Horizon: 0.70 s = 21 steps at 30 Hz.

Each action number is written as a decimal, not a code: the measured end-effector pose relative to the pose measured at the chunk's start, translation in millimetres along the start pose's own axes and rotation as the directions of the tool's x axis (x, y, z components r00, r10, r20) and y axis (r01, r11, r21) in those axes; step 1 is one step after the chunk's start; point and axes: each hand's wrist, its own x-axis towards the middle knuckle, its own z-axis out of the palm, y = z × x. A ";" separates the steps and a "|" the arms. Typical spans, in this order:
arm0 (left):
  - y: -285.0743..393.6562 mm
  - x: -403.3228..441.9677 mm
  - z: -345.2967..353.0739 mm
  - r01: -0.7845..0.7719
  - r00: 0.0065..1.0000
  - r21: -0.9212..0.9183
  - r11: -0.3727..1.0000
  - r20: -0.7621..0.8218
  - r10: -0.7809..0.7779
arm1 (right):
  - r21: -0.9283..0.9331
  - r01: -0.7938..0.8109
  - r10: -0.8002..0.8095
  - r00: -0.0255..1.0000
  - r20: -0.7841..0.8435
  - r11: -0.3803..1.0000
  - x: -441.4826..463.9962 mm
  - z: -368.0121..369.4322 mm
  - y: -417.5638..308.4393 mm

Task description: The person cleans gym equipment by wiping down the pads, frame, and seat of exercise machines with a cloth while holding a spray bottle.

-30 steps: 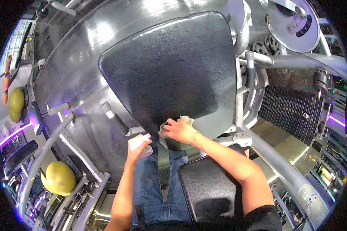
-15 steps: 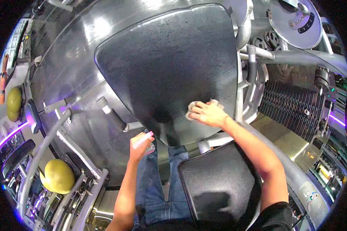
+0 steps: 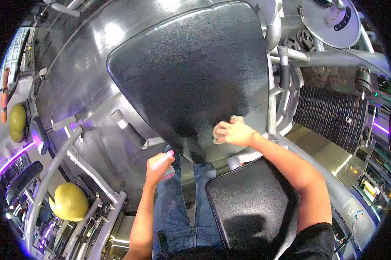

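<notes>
My right hand [image 3: 236, 131] is closed around a crumpled light cloth [image 3: 217, 135] and presses it on the lower right part of a large black padded cushion [image 3: 191, 73]. Dark, damp-looking smears show on the cushion around the cloth. Left of the cushion's lower tip, my left hand [image 3: 157, 167] grips a clear spray bottle [image 3: 168, 172] with a white and pink top. Its fingers wrap the bottle's neck, and the bottle is tilted. Below my right forearm lies a smaller black padded seat [image 3: 254, 203].
Grey handles with black grips stand on the left [image 3: 132, 135] and right [image 3: 284, 71] of the cushion. A weight stack [image 3: 325, 121] is at the right. A yellow ball [image 3: 70, 202] sits at the lower left beside metal frame tubes [image 3: 91, 171].
My right hand has shifted slightly down the cushion with the cloth. My left hand still holds the spray bottle in nearly the same place. The view has tilted a little.
</notes>
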 end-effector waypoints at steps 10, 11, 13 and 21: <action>2.1 -3.1 4.5 0.004 1.000 0.074 0.997 0.012 -0.005 | 0.007 -0.112 0.111 0.994 0.009 0.994 -27.6 0.5 17.7; 2.0 -3.2 6.7 0.006 1.000 0.068 0.998 0.009 -0.007 | 0.009 -0.046 0.046 0.996 -0.075 0.999 -14.2 6.0 13.6; -0.2 -1.9 10.1 0.007 1.000 0.066 0.998 0.003 -0.007 | -0.014 0.052 -0.053 0.994 -0.096 0.999 14.6 13.5 6.8; 17.1 2.1 16.5 0.003 1.000 0.021 1.000 0.027 -0.004 | 0.149 0.059 -0.050 0.997 -0.066 0.987 71.8 27.3 -47.7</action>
